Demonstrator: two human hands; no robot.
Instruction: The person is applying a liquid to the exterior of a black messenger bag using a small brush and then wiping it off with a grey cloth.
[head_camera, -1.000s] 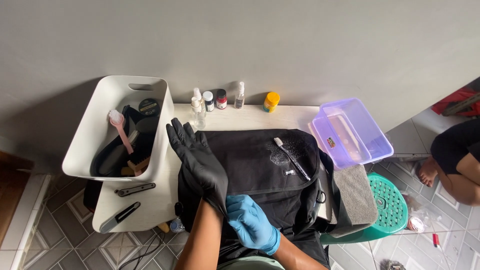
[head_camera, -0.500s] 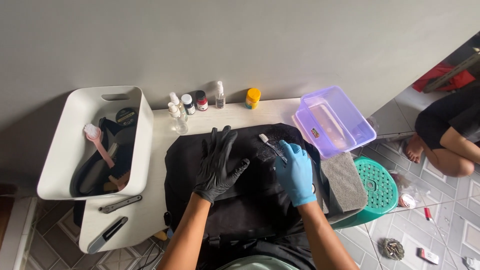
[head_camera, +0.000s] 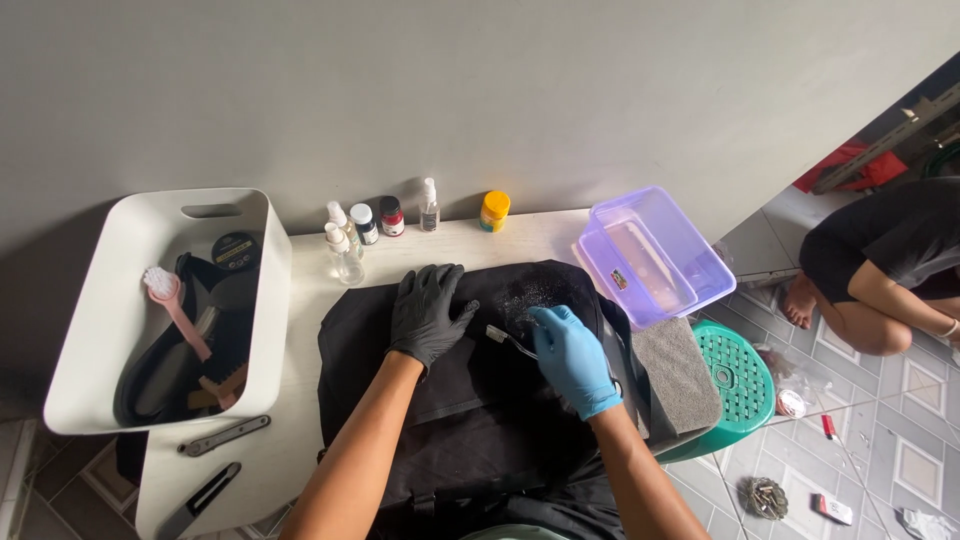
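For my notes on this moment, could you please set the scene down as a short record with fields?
Surface: white table against a grey wall
Left hand: black glove, flat on the black bag
Right hand: blue glove, holds a small brush to the bag
Bag mark: whitish speckled patch beside the brush head
Left side: white bin with a pink brush
Back edge: small bottles and a yellow jar
Right side: clear purple tub, grey cloth, green stool

A white bin holding a pink brush sits at the desk's left. Small bottles line the wall. A purple box overhangs a green stool.
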